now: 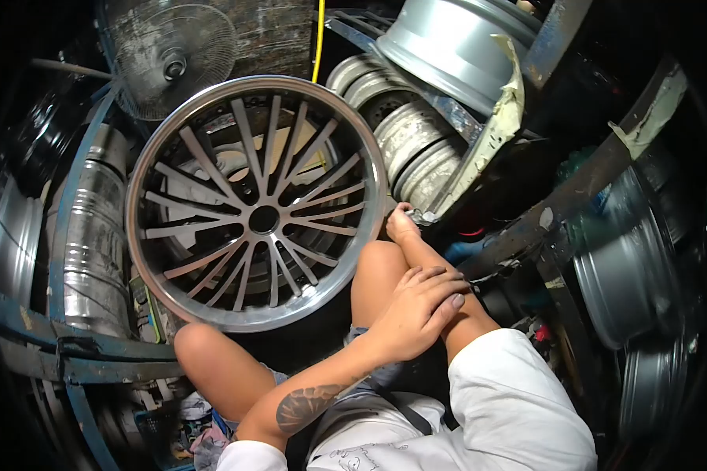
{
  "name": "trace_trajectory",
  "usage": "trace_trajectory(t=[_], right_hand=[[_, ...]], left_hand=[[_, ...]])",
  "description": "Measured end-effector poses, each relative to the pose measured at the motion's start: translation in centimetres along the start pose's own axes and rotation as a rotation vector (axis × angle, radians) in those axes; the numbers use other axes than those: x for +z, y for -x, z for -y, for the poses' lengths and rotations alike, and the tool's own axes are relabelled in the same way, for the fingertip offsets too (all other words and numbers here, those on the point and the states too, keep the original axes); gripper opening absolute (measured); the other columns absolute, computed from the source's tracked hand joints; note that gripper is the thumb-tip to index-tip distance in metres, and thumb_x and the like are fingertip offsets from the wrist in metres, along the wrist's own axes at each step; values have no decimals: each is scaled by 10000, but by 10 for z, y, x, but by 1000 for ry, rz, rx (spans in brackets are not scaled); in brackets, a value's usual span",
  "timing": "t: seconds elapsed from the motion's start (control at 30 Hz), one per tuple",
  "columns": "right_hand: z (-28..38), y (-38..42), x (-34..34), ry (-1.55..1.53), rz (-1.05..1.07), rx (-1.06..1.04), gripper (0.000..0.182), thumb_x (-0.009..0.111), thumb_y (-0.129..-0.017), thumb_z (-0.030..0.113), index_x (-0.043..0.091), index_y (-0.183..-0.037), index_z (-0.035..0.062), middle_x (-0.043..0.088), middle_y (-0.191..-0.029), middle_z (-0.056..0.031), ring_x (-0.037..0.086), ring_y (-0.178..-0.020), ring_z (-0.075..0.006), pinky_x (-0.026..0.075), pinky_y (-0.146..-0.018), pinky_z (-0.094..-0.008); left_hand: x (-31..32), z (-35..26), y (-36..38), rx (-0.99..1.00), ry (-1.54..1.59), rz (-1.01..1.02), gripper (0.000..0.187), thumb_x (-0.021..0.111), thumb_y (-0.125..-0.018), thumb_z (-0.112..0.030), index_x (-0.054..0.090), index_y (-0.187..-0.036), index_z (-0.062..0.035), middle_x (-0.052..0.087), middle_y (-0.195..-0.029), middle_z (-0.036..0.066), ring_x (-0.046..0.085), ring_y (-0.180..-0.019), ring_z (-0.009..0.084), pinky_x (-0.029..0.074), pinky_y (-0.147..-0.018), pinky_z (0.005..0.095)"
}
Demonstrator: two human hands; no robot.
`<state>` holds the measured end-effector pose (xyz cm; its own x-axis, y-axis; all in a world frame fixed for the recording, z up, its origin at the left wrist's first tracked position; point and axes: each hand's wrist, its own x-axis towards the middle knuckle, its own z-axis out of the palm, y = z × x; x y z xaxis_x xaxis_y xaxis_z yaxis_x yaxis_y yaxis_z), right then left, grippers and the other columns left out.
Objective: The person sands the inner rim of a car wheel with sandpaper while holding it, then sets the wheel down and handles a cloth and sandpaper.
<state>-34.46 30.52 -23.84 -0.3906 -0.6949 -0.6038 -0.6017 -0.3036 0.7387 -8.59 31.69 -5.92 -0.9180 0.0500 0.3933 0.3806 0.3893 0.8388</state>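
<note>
A large multi-spoke alloy wheel rim (263, 220), dark with polished spokes and a bright lip, fills the space ahead of my knees. My left hand (424, 306) lies across my right forearm, palm down, its fingers stretched out and smudged dark. Beyond it, by the rim's right edge, my right hand (402, 224) is closed with a small silvery metal piece (424, 217) sticking out of it. What kind of piece this is, I cannot tell.
Silver wheel rims (448, 51) and dusty stacked rims (424, 141) stand at the upper right. More rims (624, 259) hang on the rack at right. A fan (173, 63) is behind the wheel. Blue metal framing (78, 204) and a silver ribbed cylinder (94, 243) stand left.
</note>
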Motion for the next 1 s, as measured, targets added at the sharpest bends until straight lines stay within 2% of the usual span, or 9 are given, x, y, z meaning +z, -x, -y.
trace_trajectory(t=[0.13,0.23,0.33,0.43,0.63,0.67,0.77,0.9,1.0], right_hand=[[7,2,4,-58,-13,83,317,469,-1013,191,753,-1134,119,736,-1117,-34,693,-956,-298,523,-647,-687],[7,2,3,-273,-3,117,327,471,-1006,207,754,-1144,120,740,-1116,-40,700,-993,-316,526,-667,-767],[5,9,-2,-307,54,146,328,480,-1011,213,734,-1203,134,721,-1176,-3,691,-1032,-290,505,-671,-811],[4,10,-2,-316,6,136,320,497,-994,227,757,-1135,106,740,-1117,-53,700,-997,-328,527,-625,-774],[2,7,-3,-405,38,114,321,501,-999,250,758,-1140,121,741,-1107,-34,708,-959,-322,519,-637,-793],[2,6,-2,-409,35,113,317,503,-1001,249,760,-1137,122,742,-1106,-35,709,-960,-324,519,-633,-794],[1,4,-1,-428,51,94,303,514,-1003,243,761,-1132,125,744,-1105,-35,709,-966,-327,520,-622,-797],[2,2,-1,-452,48,118,285,538,-995,236,761,-1131,123,745,-1111,-43,707,-973,-337,522,-618,-795],[0,5,-6,-477,74,146,286,540,-994,240,758,-1138,121,744,-1116,-54,706,-976,-344,524,-618,-795]], left_hand=[[1,4,0,92,-11,40,408,431,-1029,-296,659,-1263,-52,625,-1328,172,482,-1337,409,281,-1165,540],[3,46,-7,136,104,-51,375,415,-1042,-261,682,-1181,-38,651,-1261,181,547,-1257,382,360,-1109,499],[-6,73,-8,42,122,-25,513,290,-1093,-316,657,-1243,10,632,-1289,229,562,-1259,384,379,-1120,445],[1,97,-5,-9,186,-106,466,342,-1086,-306,651,-1246,4,655,-1252,199,568,-1257,353,381,-1120,442],[17,109,2,-48,493,-269,699,233,-1085,-467,693,-1129,58,645,-1250,190,603,-1168,291,441,-1047,402],[25,108,5,-74,534,-339,689,258,-1071,-455,701,-1036,72,648,-1195,200,620,-1115,283,468,-1006,390],[37,85,10,34,459,-493,537,361,-1024,-336,712,-988,69,669,-1131,199,629,-1051,304,481,-940,390],[57,74,15,3,421,-646,533,401,-984,-397,672,-948,60,646,-1086,203,602,-1007,295,471,-884,367],[68,78,20,4,418,-661,555,392,-985,-428,632,-942,71,599,-1158,224,591,-1050,298,451,-952,394]])
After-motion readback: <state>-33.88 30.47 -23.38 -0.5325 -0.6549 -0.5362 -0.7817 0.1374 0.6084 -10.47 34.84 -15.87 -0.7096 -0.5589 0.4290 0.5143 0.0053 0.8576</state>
